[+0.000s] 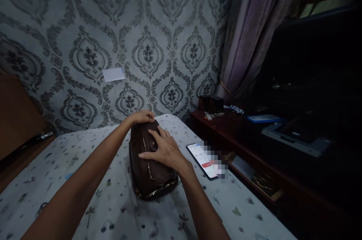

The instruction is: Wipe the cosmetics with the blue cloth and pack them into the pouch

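Note:
A dark brown leather bag (pixel 158 170) with gold-coloured zips lies on the patterned bedsheet (pixel 118 194). At its far end my left hand (pixel 143 116) has its fingers curled together on the bag's edge; what they pinch there is too small to make out. My right hand (pixel 164 147) rests on the bag's upper face, thumb and fingers spread apart on either side of a zip. Just right of the bag, a phone (pixel 199 159) lies face up with its screen lit, partly blurred out.
Along the right runs a dark reddish desk (pixel 226 126) with small black speakers (pixel 216 103), cables and an open drawer (pixel 263 183) of small items. Brown furniture (pixel 19 119) stands at the left. Patterned wallpaper (pixel 147 17) and a purple curtain (pixel 249 25) close off the back.

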Action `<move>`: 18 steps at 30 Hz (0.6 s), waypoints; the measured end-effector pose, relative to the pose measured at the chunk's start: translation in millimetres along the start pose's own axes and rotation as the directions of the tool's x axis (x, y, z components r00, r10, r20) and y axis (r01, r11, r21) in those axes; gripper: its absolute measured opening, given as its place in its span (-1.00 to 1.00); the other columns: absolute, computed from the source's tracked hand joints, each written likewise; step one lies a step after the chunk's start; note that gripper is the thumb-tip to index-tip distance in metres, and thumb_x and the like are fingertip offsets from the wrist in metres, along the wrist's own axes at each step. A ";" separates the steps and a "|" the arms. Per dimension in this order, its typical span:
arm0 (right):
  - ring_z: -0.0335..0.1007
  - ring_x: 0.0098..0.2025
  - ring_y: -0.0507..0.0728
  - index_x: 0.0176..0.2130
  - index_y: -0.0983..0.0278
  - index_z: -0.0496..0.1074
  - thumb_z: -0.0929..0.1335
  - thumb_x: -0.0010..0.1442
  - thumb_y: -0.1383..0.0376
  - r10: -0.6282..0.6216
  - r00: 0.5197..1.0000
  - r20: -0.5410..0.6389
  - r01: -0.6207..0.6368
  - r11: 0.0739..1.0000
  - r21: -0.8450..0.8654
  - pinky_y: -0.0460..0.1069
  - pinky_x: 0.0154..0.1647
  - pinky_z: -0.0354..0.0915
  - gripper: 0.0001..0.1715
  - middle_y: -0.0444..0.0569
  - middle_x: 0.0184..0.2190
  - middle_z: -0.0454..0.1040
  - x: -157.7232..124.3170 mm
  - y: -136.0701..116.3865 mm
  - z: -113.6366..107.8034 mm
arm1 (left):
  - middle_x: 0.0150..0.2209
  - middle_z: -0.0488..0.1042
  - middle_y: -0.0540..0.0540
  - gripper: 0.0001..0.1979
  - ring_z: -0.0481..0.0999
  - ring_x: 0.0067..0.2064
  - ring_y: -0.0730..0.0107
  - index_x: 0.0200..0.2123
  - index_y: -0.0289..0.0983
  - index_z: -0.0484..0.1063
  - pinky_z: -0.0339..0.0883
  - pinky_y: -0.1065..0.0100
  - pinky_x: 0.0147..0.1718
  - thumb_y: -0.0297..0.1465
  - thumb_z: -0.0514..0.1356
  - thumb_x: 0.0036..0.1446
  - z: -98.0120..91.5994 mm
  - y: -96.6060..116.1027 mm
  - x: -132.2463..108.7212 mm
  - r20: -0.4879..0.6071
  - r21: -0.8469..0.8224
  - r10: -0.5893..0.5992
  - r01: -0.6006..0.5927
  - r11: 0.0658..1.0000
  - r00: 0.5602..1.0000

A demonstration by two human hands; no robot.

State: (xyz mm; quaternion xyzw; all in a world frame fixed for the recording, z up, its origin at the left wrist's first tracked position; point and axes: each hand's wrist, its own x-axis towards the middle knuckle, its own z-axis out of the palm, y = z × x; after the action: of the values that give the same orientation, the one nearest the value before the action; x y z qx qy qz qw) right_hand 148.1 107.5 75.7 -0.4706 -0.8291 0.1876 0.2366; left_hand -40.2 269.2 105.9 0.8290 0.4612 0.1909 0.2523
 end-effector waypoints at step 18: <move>-0.12 0.45 0.39 0.37 0.23 0.15 0.45 0.00 -0.24 0.015 0.999 0.028 -0.015 1.000 -0.017 0.30 0.38 -0.07 0.15 0.27 0.42 0.03 -0.6 -1.1 0.1 | 0.00 0.49 -0.13 -0.67 0.54 -0.06 0.19 0.00 -0.33 0.44 0.49 0.12 -0.11 -0.24 0.22 0.28 -7.0 -12.7 -5.8 -0.111 0.148 -0.227 0.242 0.959 0.968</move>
State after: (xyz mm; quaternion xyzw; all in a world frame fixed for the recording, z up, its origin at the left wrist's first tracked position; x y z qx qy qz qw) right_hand 147.5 106.4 76.1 -0.4759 -0.8304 0.1892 0.2194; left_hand -55.5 271.6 103.5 0.7764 0.5813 0.1602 0.1837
